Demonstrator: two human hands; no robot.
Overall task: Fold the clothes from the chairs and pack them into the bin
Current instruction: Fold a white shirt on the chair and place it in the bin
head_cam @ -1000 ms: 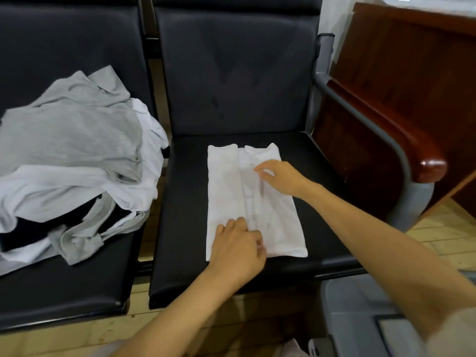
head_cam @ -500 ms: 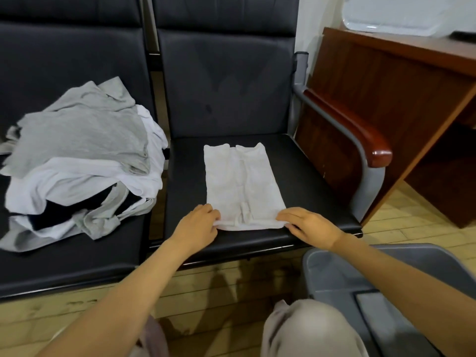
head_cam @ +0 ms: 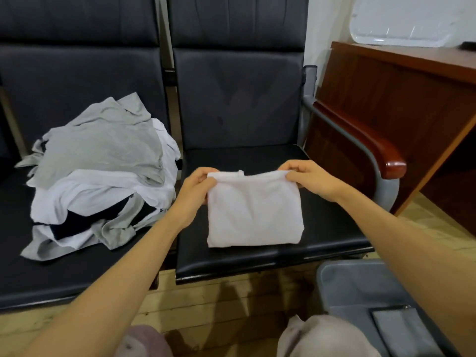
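Note:
A white garment [head_cam: 253, 215] lies folded in half on the right black chair seat [head_cam: 324, 238]. My left hand [head_cam: 197, 185] pinches its far left corner and my right hand [head_cam: 309, 180] pinches its far right corner, both at the doubled-over top edge. A heap of unfolded grey, white and black clothes [head_cam: 100, 171] sits on the left chair seat [head_cam: 51, 274]. The grey bin [head_cam: 360, 287] stands on the floor at the lower right, partly hidden by my right arm.
A wooden armrest [head_cam: 365, 145] on a grey frame bounds the right chair. A brown wooden desk [head_cam: 401, 94] stands further right with a clear tray [head_cam: 407, 24] on top. Wooden floor shows below the seats; my knees fill the bottom edge.
Both hands took the near edge of the white garment and carried it away from me over the far edge, halving its length. Earlier they were smoothing it flat.

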